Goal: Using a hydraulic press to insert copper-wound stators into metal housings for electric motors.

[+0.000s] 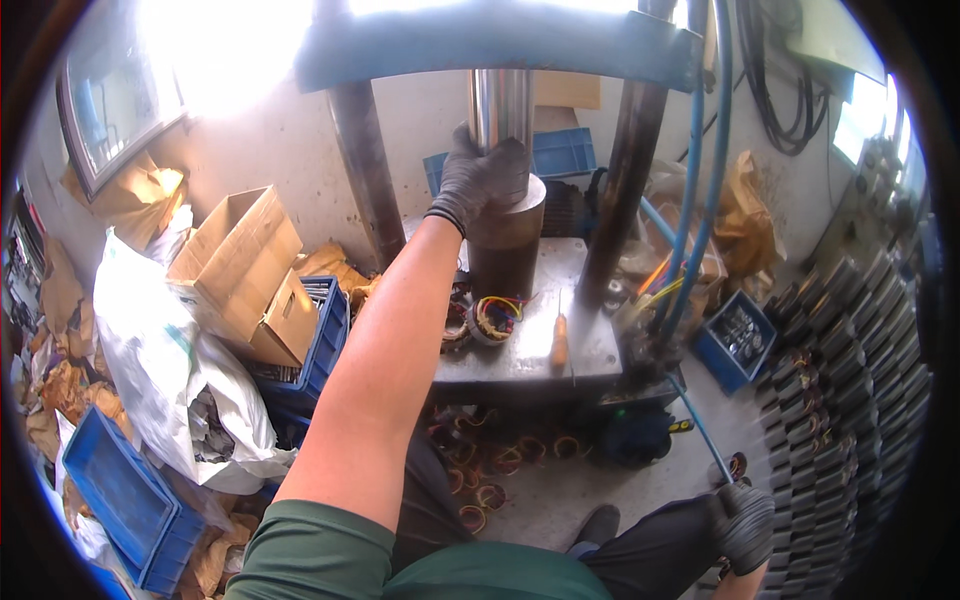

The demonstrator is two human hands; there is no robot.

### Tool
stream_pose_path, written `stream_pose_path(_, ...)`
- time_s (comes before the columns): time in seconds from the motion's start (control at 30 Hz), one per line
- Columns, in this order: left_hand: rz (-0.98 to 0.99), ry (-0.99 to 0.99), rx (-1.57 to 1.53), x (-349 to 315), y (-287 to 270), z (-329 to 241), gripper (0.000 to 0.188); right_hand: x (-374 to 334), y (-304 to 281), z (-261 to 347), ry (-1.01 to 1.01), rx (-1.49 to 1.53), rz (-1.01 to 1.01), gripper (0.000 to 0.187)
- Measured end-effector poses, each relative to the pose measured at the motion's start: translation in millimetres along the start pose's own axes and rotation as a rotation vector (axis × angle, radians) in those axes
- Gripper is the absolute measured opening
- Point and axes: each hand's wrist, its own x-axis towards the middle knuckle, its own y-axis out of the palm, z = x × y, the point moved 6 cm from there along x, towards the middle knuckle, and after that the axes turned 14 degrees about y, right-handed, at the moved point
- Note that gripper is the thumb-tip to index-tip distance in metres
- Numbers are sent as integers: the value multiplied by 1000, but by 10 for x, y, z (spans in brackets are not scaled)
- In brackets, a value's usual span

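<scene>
My left hand [482,178], in a dark grey glove, is wrapped around the lower part of a shiny steel press ram [500,105]; some fingers are hidden behind the metal. Just below it a thick dark metal cylinder [503,250] stands upright on the press table [590,270]. A wound stator ring with coloured wires [492,322] sits at the cylinder's foot, and another copper-wound ring [456,328] lies beside it. To the right stands or lies a screwdriver with an orange handle [559,342]. Low at the right, my gloved right hand [745,525] grips a long blue lever [702,428].
Two dark columns [365,170] and a blue crossbeam [500,50] frame the press, with blue hoses [705,200] at right. Several wound rings [490,496] lie on the floor. Stacked metal cores [850,360], a blue bin [736,340], cartons [235,265] and a white sack [150,350] surround me.
</scene>
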Motion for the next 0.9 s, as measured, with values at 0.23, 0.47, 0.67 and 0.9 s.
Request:
stream_pose_path(0.23, 35, -26, 67, -18, -36, -40, 80, 7, 23, -20, -40, 16, -8, 24)
stream_pose_path(0.47, 51, -12, 58, 25, -35, 30, 78, 2, -4, 34, -2, -3, 11, 22)
stream_pose_path(0.67, 30, 37, 167, 55, -78, 74, 81, 17, -2, 65, 18, -53, 40, 22)
stream_pose_path(0.9, 43, 41, 276, 62, -89, 66, 83, 9, -11, 76, 49, 9, 48, 18)
